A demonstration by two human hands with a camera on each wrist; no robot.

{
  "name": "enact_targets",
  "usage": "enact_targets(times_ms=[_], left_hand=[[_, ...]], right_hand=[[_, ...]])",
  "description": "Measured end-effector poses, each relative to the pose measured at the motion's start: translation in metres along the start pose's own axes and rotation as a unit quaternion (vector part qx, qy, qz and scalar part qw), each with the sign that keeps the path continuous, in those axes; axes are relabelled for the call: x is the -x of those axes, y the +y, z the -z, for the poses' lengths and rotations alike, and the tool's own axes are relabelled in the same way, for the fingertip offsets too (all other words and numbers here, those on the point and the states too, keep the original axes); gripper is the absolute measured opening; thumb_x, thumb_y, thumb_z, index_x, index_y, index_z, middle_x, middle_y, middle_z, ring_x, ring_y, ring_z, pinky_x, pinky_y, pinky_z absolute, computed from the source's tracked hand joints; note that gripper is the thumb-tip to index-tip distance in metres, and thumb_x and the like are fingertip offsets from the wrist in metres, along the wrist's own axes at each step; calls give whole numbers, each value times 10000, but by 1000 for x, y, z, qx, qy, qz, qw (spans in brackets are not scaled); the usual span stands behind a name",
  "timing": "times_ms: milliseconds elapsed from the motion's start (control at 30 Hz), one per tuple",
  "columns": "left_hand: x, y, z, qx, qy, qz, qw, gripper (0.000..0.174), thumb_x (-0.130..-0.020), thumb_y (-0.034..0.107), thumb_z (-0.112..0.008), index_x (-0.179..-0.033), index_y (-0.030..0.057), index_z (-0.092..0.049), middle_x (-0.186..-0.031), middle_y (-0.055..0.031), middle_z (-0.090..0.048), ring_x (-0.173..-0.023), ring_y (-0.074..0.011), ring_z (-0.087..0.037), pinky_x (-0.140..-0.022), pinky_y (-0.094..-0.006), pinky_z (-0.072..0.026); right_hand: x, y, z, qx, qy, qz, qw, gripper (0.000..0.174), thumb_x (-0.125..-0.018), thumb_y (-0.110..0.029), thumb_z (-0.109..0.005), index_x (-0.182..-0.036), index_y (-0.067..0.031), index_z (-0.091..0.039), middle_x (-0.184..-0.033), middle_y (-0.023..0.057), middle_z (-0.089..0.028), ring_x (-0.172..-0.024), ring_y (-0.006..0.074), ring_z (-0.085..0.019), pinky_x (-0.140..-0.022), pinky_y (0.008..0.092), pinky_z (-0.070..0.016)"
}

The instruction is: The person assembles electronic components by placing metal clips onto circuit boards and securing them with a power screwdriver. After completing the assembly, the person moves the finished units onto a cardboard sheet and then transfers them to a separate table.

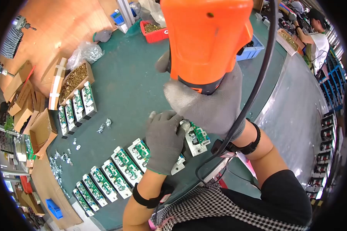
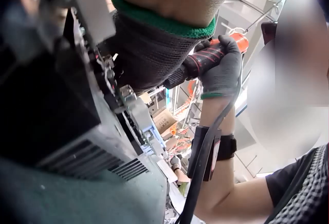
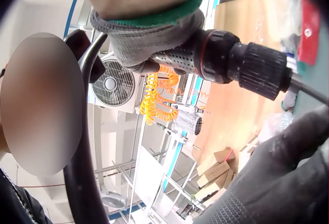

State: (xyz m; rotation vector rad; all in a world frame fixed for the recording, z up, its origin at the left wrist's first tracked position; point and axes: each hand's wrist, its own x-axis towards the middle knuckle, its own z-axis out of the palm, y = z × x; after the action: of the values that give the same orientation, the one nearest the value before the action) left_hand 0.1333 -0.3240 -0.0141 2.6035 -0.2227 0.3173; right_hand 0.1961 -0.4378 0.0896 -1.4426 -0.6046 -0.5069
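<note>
My gloved right hand [image 1: 212, 109] grips an orange and black power screwdriver [image 1: 208, 38] by its dark handle, fingers wrapped round it. In the right wrist view its ribbed black collar [image 3: 259, 70] and metal shaft [image 3: 308, 88] point toward my left hand's fingers. My gloved left hand [image 1: 164, 144] lies over the row of circuit-board modules, its fingertips beside a small shiny metal piece [image 1: 186, 125] at the far end of one module [image 1: 196, 143]. I cannot tell whether those fingers pinch it. A black cord [image 1: 258, 84] crosses past my right forearm.
Several green-board modules [image 1: 127, 165] line the green table's [image 1: 119, 111] near side. Others [image 1: 78, 103] stand left by a carton of brass-coloured parts [image 1: 75, 81]. Loose metal clips [image 1: 59, 163] lie at the left edge. Red [image 1: 155, 34] and blue [image 1: 251, 50] bins sit behind. Another person [image 1: 316, 42] works at far right.
</note>
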Motion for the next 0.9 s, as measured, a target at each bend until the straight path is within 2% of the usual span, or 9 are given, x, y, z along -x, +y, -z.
enact_targets(times_ms=[100,233,333,400,533,700,900], left_hand=[[4,1,-9,-19,11,7,1000,206,-766,216,-691,-946,118,-699,-960,-52,-649,-986,-248,-594,-1049,-462,-339],[8,-1,-11,-24,25,6,999,200,-756,218,-696,-938,135,-704,-971,-30,-653,-984,-228,-598,-1054,-476,-327],[9,1,-11,-22,31,9,999,178,-766,221,-687,-921,133,-703,-985,-12,-656,-977,-212,-602,-1062,-486,-318],[10,2,-11,-21,41,6,999,169,-778,226,-681,-914,127,-700,-993,-5,-656,-968,-205,-605,-1068,-490,-312],[9,3,-12,-23,61,7,998,162,-799,234,-668,-904,114,-694,-1004,1,-654,-952,-197,-611,-1075,-499,-303],[8,5,-10,-21,42,20,999,168,-805,243,-666,-910,115,-695,-1008,-1,-656,-949,-193,-614,-1076,-504,-300],[8,8,-8,-21,46,24,998,169,-813,247,-658,-904,112,-699,-993,-9,-662,-941,-201,-617,-1077,-512,-292]], right_hand=[[3,-2,1,-8,-28,-19,999,287,-682,71,-616,-954,-19,-614,-858,31,-640,-734,100,-600,-640,252,-489],[0,-5,4,49,-60,16,997,272,-693,76,-613,-948,-17,-612,-850,28,-637,-736,100,-600,-634,247,-488],[5,-8,2,-32,-41,-41,998,241,-697,75,-610,-919,-18,-617,-838,24,-636,-745,101,-598,-645,245,-487],[7,-8,1,-43,-34,-48,997,230,-698,71,-611,-911,-19,-619,-835,24,-636,-752,102,-598,-651,243,-487],[2,0,6,30,-55,29,998,232,-704,59,-619,-924,-16,-618,-848,27,-638,-759,104,-600,-656,241,-487],[1,-4,10,14,-70,0,997,241,-708,59,-613,-938,-11,-619,-869,29,-644,-771,101,-598,-662,241,-486],[-3,-6,8,10,-95,5,995,292,-705,69,-603,-987,-4,-618,-907,47,-661,-792,101,-595,-681,247,-490]])
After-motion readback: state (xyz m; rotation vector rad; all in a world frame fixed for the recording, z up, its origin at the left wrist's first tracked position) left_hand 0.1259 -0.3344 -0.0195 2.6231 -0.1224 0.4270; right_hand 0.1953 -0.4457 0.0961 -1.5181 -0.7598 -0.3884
